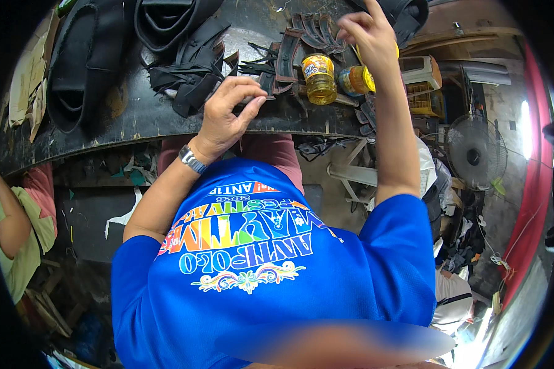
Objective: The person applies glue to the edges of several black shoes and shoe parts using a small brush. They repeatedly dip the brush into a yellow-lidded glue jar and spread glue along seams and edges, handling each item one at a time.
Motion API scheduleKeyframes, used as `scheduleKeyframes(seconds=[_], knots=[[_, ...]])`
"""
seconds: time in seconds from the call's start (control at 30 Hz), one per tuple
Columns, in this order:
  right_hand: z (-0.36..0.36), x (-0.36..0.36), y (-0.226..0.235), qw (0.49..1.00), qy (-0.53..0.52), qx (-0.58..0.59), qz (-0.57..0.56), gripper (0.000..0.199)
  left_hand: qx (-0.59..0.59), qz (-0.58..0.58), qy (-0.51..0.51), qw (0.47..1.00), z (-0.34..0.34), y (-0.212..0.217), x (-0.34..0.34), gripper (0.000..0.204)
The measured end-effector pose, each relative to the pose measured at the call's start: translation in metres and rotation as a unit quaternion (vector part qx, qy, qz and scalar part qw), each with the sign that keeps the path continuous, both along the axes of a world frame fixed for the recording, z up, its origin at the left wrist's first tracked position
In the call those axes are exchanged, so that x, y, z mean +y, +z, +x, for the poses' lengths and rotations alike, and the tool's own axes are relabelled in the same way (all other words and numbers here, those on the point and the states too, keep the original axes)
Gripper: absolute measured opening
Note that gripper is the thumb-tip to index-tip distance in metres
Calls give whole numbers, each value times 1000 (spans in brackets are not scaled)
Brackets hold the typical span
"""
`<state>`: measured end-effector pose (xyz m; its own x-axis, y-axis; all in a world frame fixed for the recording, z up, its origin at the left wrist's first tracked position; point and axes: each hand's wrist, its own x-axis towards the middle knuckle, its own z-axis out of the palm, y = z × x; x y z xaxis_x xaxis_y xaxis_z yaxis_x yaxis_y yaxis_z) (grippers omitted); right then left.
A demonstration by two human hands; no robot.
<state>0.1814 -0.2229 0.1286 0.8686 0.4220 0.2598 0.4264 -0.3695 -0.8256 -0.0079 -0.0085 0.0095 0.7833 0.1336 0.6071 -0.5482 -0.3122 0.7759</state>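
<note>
Two bare hands work above a dark worktable [144,117]: the left hand [231,117], its grip unclear, nears brown-edged strips [287,54] and black straps [188,77]; the right hand [372,40], fingers apart, hangs farther right, beyond a yellow glass jar [320,86] near the edge.

Straps [188,77] are lying on the table [146,118], left of the nearer jar [319,83]. A fan [476,150] is standing farther right.
</note>
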Motion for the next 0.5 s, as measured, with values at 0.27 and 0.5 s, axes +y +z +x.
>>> scheduleKeyframes(seconds=[0.27,0.5], knots=[[-161,-37,-46,940,-34,-67,-333,38,57,191,68,978,76,29,8,35],[-165,-33,-82,915,-110,-33,-386,76,130,298,117,938,113,19,-5,33]])
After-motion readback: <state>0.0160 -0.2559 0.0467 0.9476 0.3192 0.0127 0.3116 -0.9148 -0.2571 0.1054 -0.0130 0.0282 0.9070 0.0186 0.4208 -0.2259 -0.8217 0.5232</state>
